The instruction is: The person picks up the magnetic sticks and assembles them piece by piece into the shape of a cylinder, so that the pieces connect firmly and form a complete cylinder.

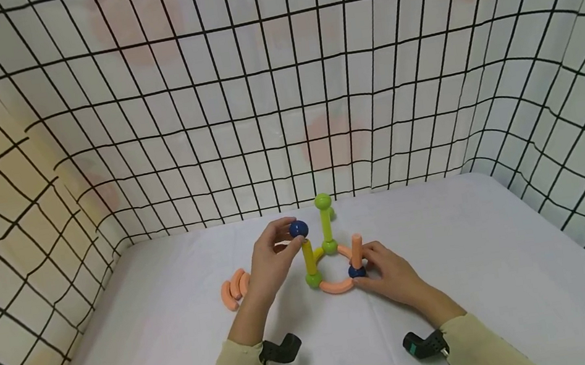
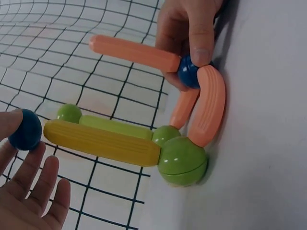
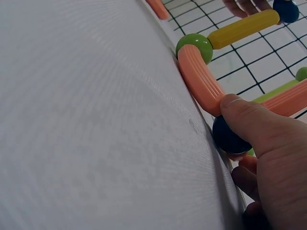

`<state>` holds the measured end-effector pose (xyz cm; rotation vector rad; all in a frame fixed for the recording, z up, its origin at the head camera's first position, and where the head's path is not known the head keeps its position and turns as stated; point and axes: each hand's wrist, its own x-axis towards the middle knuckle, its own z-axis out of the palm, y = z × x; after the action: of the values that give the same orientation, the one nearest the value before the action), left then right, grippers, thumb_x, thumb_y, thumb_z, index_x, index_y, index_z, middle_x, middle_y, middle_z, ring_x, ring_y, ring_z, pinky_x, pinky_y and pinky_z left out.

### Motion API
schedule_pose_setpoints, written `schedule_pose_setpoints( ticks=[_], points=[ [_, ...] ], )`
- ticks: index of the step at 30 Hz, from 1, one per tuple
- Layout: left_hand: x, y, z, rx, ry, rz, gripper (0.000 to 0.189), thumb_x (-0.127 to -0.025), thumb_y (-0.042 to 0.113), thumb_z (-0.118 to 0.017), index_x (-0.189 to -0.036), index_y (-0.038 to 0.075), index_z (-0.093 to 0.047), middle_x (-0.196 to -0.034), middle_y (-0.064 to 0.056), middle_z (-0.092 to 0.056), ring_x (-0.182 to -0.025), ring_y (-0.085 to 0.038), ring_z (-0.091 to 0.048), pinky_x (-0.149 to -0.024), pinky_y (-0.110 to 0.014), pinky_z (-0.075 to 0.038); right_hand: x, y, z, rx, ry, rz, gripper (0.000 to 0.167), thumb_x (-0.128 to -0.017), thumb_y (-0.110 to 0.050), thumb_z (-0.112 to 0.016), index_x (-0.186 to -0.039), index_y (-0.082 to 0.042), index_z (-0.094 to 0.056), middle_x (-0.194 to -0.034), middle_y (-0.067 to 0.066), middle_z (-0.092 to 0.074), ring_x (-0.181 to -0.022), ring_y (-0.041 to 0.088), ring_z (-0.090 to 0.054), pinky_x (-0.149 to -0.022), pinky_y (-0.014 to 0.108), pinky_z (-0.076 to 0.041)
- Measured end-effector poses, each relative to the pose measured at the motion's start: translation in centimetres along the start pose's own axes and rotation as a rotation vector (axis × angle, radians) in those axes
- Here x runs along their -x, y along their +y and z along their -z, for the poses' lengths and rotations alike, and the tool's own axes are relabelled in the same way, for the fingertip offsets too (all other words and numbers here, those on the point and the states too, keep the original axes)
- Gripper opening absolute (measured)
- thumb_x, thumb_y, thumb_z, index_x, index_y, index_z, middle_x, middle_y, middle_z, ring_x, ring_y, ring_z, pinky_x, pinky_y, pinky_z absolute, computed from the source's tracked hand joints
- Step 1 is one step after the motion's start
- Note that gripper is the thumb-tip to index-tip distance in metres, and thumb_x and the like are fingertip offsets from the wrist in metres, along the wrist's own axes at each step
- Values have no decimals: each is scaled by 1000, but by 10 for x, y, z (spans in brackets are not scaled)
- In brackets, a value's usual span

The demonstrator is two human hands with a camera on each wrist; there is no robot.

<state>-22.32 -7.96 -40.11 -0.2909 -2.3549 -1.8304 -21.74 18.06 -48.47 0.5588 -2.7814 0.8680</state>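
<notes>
Three loose arcs [image 1: 236, 284], one apparently part hidden; left fingers [image 2: 29, 175] pinch ball [image 1: 298, 229].

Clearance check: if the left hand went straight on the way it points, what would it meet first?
Likely the top end of the upright yellow stick, met by the blue ball that the left hand pinches. Depth is unclear; the ball might instead pass just over it.

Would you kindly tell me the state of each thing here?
Left hand: pinching upper blue ball
Right hand: gripping lower blue ball
Yellow rod: upright
Upper blue ball: near yellow rod's tip, contact unclear
Green rod: upright, topped by green ball
Straight orange rod: upright, top bare
Loose curved pieces: lying on table
Ring base: apparently closed
</notes>
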Motion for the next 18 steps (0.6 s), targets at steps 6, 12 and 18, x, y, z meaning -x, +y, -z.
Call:
schedule_pose_setpoints(
  ticks=[6, 12, 18],
  points=[
    [1, -1, 0, -13, -35, -45, 39, -91, 17, -73, -128, 20, -62, -117, -2, -68, -109, -16, -61, -97, -35, -51, 0, 0, 1, -9, -4, -15, 57, -85, -38, -79, -134, -14, -61, -126, 1, -58, -104, 17, -62, -90, 43, -53],
    [1, -4, -1, -11, -49, -45, 39, -91, 15, -73, -128, 19, -62, -117, -3, -68, -109, -17, -62, -97, -36, -51, 0, 1, 1, -14, -6, -5, 59, -85, -39, -78, -135, -14, -60, -128, 2, -58, -104, 17, -62, -90, 44, -53],
    [1, -5, -1, 14, -61, -32, 40, -90, 13, -74, -128, 19, -62, -119, -4, -67, -110, -19, -61, -99, -40, -50, 0, 1, 0, -7, 1, 2, 59, -85, -39, -79, -136, -14, -60, -128, 2, -58, -104, 17, -61, -89, 44, -53]
  ],
)
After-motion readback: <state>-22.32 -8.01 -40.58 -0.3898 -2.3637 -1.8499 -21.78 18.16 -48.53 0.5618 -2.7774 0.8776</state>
